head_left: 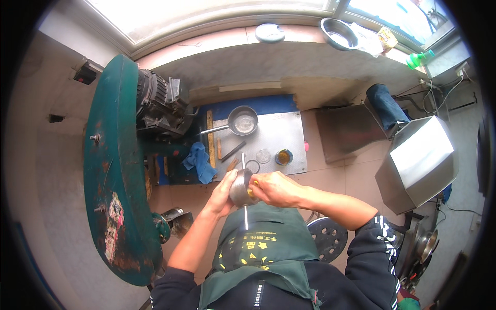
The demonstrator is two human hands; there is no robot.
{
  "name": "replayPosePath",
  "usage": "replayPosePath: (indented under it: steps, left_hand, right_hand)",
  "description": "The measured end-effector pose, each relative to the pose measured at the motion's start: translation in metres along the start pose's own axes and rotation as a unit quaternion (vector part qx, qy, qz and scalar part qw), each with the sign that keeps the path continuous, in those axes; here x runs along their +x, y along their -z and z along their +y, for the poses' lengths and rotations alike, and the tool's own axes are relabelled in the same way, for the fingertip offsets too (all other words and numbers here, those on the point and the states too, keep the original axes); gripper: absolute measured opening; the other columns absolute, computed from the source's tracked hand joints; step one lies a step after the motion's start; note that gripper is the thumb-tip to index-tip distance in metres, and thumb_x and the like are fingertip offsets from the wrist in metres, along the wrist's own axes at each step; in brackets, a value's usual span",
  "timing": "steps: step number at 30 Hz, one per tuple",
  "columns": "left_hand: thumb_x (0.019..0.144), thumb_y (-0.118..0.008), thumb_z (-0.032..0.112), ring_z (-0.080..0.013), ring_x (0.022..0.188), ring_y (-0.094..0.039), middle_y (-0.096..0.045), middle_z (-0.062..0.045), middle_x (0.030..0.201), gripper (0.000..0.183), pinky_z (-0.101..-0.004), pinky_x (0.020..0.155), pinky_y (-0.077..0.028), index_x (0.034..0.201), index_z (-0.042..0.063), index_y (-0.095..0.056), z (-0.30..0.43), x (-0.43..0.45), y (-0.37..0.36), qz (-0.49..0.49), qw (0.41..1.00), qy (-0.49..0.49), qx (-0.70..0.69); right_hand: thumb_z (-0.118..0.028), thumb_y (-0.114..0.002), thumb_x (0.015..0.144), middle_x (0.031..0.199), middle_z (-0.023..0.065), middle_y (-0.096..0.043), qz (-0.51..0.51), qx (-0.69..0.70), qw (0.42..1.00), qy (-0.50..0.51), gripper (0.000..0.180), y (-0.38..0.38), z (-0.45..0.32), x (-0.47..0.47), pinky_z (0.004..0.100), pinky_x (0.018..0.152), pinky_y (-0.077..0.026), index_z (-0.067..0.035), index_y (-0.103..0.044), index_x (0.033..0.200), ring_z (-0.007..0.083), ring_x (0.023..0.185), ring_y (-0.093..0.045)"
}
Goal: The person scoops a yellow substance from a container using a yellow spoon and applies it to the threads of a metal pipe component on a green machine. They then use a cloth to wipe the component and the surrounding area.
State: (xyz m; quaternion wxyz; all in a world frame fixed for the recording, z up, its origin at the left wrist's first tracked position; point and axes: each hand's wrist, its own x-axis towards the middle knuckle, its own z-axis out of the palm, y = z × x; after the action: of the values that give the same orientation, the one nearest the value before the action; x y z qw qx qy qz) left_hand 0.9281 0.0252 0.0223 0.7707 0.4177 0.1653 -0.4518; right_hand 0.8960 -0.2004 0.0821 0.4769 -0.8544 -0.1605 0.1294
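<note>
My left hand [221,197] grips the outer wall of a small round metal pot [240,189], tilted on its side in front of my apron. Thin metal rods stick out from opposite sides of the pot, one towards the bench and one towards me. At the pot's mouth, my right hand [277,189] pinches a small yellow piece [254,190] with curled fingers; its material cannot be made out. The pot's inside is hidden from view. Just beyond lie a dark ring [252,166] and a short wooden piece [232,164] on a metal sheet [279,135].
A saucepan [243,121], a dark bar [233,151], a clear disc [263,156] and a container of amber contents [284,157] rest on the sheet. A blue cloth [199,162] lies beside a green machine housing [116,174]. At right stands a sheet-metal hood [416,162].
</note>
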Motion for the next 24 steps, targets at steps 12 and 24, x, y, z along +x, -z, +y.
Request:
replayPosePath:
  steps: [12,24]
  left_hand:
    - [0.111,-0.041,0.056,-0.0289,0.125,-0.064,-0.063,-0.012,0.139,0.058,-0.0515,0.101,-0.057,0.146,0.011,-0.053,0.014,-0.001,-0.004,-0.064,0.993,0.073,-0.065]
    - [0.107,-0.034,0.060,-0.0373,0.122,-0.066,-0.064,-0.017,0.139,0.068,-0.0629,0.094,-0.058,0.142,0.008,-0.059,-0.010,0.011,0.006,-0.050,0.975,0.035,-0.213]
  right_hand:
    - [-0.016,-0.066,0.097,0.091,0.0178,-0.070,0.046,-0.008,0.995,0.088,0.015,0.006,0.016,0.002,0.0485,0.070,-0.057,-0.002,-0.064,0.102,0.0405,0.081,-0.071]
    - [-0.009,-0.069,0.098,0.089,0.0185,-0.073,0.023,0.189,0.981,0.038,0.009,0.011,-0.015,0.004,0.0396,0.073,-0.060,0.000,-0.069,0.101,0.0313,0.083,-0.076]
